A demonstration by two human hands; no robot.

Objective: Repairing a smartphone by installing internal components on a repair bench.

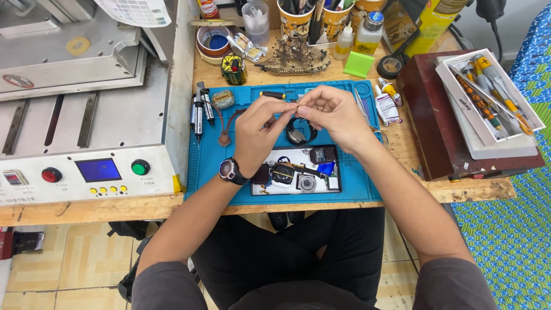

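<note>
Both my hands are raised together over a blue work mat [356, 183] on a wooden bench. My left hand [259, 131], with a dark wristwatch [230, 170] on its wrist, and my right hand [333, 112] pinch a very small part between their fingertips; the part itself is too small to make out. A brown strap [228, 127] hangs beside my left hand. Just under the fingers lies a round watch case [298, 136]. Nearer to me a white tray [294, 189] holds several watch cases and small parts.
A grey machine [86, 115] with a small screen, red and green buttons fills the left. Pens and tools [200, 112] lie at the mat's left edge. Cups of tools, bottles and a tape roll [392, 66] crowd the back. A dark red box [436, 126] carrying a screwdriver tray [488, 97] stands right.
</note>
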